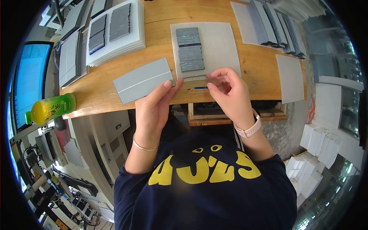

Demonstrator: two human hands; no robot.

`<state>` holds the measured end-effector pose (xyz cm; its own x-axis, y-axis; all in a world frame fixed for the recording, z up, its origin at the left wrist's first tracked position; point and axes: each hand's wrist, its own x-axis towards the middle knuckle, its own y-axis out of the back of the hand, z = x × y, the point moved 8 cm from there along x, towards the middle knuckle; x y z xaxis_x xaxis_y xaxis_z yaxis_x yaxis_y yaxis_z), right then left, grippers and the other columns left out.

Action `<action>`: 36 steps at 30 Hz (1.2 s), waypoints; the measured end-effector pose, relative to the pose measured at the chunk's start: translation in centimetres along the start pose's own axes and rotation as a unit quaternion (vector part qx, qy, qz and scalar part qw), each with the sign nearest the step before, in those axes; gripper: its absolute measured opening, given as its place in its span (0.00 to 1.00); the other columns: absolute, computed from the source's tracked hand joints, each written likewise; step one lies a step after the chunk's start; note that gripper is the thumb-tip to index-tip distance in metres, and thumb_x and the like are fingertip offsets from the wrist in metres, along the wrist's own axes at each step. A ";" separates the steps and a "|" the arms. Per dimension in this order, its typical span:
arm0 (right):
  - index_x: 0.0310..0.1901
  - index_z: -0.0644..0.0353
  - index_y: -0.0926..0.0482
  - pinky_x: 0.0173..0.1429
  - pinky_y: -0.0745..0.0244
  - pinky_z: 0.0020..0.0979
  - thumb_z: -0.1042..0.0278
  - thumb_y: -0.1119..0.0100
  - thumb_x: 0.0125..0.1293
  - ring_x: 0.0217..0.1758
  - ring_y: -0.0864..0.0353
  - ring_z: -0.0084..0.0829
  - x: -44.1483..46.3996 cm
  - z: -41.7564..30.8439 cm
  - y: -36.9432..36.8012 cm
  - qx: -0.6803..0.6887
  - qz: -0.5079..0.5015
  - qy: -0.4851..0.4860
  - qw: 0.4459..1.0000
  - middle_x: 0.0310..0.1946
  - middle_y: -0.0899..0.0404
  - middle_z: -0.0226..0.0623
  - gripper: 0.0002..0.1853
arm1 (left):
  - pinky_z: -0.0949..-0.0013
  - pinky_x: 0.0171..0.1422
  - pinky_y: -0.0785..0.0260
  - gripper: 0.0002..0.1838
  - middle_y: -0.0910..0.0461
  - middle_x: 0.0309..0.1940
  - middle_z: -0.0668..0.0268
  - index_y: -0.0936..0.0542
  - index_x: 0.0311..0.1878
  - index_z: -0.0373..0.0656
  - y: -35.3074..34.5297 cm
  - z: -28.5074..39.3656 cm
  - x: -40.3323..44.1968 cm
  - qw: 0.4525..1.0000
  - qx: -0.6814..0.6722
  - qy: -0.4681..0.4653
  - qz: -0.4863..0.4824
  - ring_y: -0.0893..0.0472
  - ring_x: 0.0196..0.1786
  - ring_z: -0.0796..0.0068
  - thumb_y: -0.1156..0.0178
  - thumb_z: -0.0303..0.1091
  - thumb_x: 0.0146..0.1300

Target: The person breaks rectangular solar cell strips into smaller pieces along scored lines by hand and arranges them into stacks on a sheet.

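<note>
My left hand (155, 101) grips the right end of a flat grey card (143, 81) that has a white line along its length. To the right, my right hand (229, 92) is closed, thumb and fingertips pinched near a thin, clear item that is hard to make out. A small blue strip (201, 87) lies at the table's front edge beside those fingertips. Just beyond both hands, a ribbed white sheet (220, 46) carries two dark grey, streaked blocks (190, 57), one behind the other.
Stacked ribbed sheets (138, 27) with dark pieces stand at the back left. Grey slabs (264, 23) lie at the back right, near a white sheet (290, 78). A yellow-green bottle (51, 108) and a monitor (32, 76) are at the left. An open drawer (207, 115) sits below the table.
</note>
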<state>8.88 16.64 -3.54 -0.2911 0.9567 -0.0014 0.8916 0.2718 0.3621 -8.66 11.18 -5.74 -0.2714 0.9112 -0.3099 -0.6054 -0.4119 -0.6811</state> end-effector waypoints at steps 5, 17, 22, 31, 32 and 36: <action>0.33 0.62 0.25 0.33 0.31 0.24 0.76 0.39 0.51 0.28 0.25 0.24 -0.8 -0.1 1.0 -0.060 -0.003 -0.010 0.998 0.31 0.21 0.32 0.07 | 0.53 0.60 0.32 0.20 0.30 0.47 0.60 0.34 0.52 0.35 0.0 -0.4 -1.7 0.999 0.029 0.016 -0.016 0.27 0.51 0.65 0.45 0.16 0.55; 0.38 0.66 0.23 0.41 0.26 0.19 0.78 0.39 0.55 0.36 0.22 0.19 0.0 -1.4 -3.5 0.149 -0.133 -0.033 0.979 0.34 0.21 0.33 0.08 | 0.68 0.56 0.35 0.20 0.28 0.45 0.64 0.31 0.50 0.37 0.0 -0.9 -1.7 0.999 0.042 -0.001 -0.010 0.27 0.49 0.71 0.42 0.16 0.53; 0.38 0.68 0.24 0.44 0.25 0.20 0.77 0.40 0.57 0.37 0.21 0.21 0.6 -1.0 -4.9 0.280 -0.187 -0.126 0.933 0.34 0.21 0.34 0.08 | 0.69 0.55 0.35 0.20 0.27 0.44 0.64 0.31 0.50 0.38 -0.3 -1.3 -1.4 0.999 0.040 0.015 -0.029 0.27 0.49 0.72 0.42 0.17 0.53; 0.37 0.69 0.24 0.40 0.22 0.21 0.76 0.39 0.56 0.33 0.20 0.21 0.6 0.3 -5.9 0.382 -0.212 -0.199 0.877 0.31 0.20 0.36 0.08 | 0.69 0.53 0.33 0.20 0.26 0.43 0.64 0.31 0.50 0.37 -0.3 -0.7 -1.5 0.996 0.075 0.033 -0.030 0.26 0.47 0.72 0.41 0.17 0.53; 0.37 0.69 0.24 0.40 0.22 0.21 0.76 0.39 0.56 0.33 0.20 0.21 0.6 0.3 -6.0 0.384 -0.215 -0.200 0.875 0.31 0.20 0.35 0.08 | 0.68 0.53 0.33 0.20 0.26 0.43 0.64 0.31 0.49 0.37 -0.2 -0.8 -1.4 0.996 0.078 0.028 -0.028 0.25 0.47 0.72 0.41 0.17 0.53; 0.37 0.68 0.24 0.40 0.22 0.21 0.76 0.39 0.55 0.33 0.20 0.21 0.6 0.5 -6.3 0.406 -0.221 -0.202 0.863 0.31 0.20 0.35 0.08 | 0.68 0.52 0.33 0.20 0.26 0.43 0.63 0.31 0.49 0.37 -0.1 -1.0 -1.3 0.997 0.070 0.021 -0.011 0.25 0.47 0.71 0.41 0.18 0.52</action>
<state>3.26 15.59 -6.33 -0.6669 0.6539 -0.3573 0.7211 0.4456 -0.5305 -7.49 10.05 -5.88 -0.2271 0.9183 -0.3243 -0.7102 -0.3840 -0.5900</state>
